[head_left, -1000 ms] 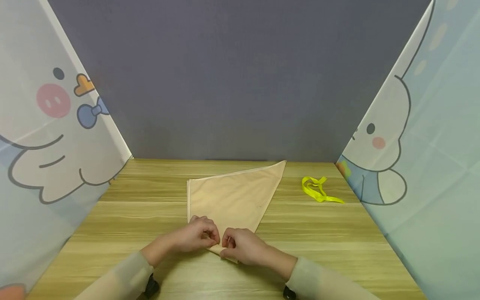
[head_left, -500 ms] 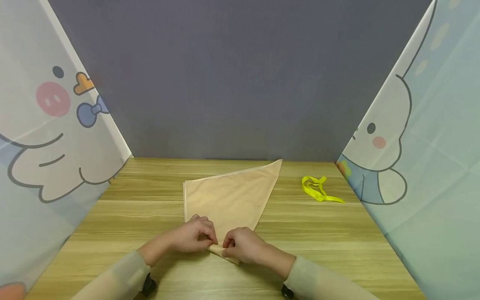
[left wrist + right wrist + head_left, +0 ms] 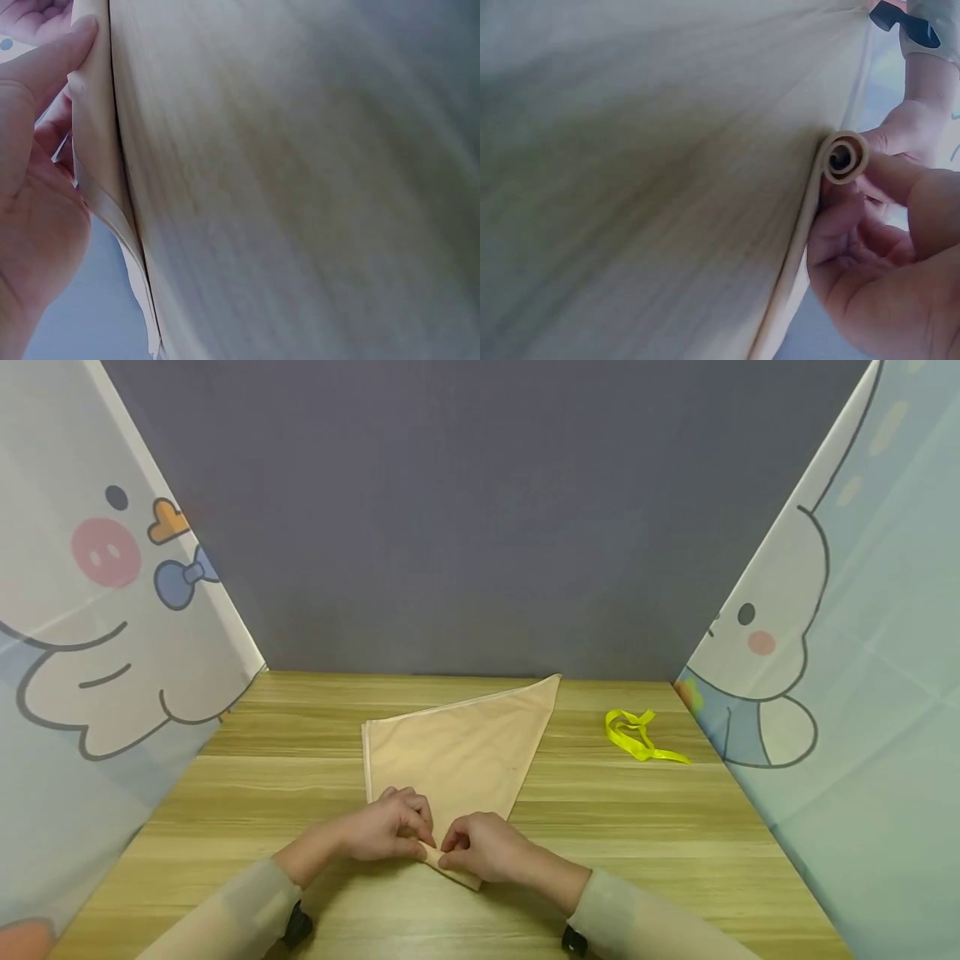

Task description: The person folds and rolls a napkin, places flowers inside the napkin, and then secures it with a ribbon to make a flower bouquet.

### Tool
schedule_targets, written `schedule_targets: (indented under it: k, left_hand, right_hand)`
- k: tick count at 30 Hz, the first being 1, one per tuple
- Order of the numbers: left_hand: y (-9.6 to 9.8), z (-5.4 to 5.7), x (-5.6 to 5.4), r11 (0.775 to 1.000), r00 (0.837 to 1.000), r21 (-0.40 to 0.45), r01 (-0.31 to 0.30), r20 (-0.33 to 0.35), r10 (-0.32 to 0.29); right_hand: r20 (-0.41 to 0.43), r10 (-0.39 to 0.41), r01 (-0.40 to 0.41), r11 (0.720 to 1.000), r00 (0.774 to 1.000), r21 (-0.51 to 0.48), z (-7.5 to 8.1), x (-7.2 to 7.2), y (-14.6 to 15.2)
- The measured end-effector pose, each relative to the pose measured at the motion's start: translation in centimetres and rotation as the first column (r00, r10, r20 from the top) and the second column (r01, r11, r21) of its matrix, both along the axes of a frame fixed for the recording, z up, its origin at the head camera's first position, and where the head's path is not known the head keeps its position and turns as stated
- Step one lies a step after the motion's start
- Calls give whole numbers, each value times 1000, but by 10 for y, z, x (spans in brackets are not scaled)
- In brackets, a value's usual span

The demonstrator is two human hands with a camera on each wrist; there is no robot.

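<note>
A peach-coloured cloth (image 3: 457, 739) lies folded on the wooden table, its far corner pointing to the back right. Its near edge is wound into a small roll (image 3: 459, 875), whose spiral end (image 3: 845, 157) faces the right wrist camera. My left hand (image 3: 390, 827) pinches the left part of the roll between thumb and fingers. Close beside it, my right hand (image 3: 483, 847) grips the roll near its right end. In the left wrist view the left thumb (image 3: 79, 45) lies along the rolled edge.
A yellow ribbon (image 3: 633, 735) lies loosely looped at the right back of the table (image 3: 247, 760). A dark grey panel (image 3: 465, 527) stands behind, and cartoon-printed cloth walls (image 3: 82, 685) close in both sides.
The cloth has shifted slightly to the left in the head view. Both hands stay at the rolled near edge, their fingers moving only a little.
</note>
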State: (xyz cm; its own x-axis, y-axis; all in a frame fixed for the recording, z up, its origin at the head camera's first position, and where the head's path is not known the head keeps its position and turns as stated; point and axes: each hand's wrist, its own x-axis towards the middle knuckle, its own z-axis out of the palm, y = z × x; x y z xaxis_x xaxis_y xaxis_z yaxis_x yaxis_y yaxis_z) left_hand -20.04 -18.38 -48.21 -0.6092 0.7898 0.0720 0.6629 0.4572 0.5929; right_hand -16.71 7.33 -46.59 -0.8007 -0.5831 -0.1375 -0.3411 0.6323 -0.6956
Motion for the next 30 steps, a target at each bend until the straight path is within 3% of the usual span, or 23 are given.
schedule_targets:
  k: [3,9,16,23,30]
  left_hand:
    - [0,0,-2,1000,1000,-5,-7,29,7]
    - [-4,-3,-5,1000,998,-5,-28,61,28]
    - [-3,-2,-7,998,991,9,-58,123,56]
    - [0,0,-5,999,1000,-31,-20,22,20]
    - [6,3,-2,1000,996,-23,6,-86,-8]
  right_hand:
    - [28,-8,8,1000,1000,-30,-1,-1,-1]
    - [-7,9,-9,1000,1000,-24,-3,-4,0]
    - [66,5,2,995,998,-100,-3,-6,5]
    - [74,-9,15,996,997,-85,-2,-8,5]
    - [45,9,-7,998,999,-55,-1,-8,7]
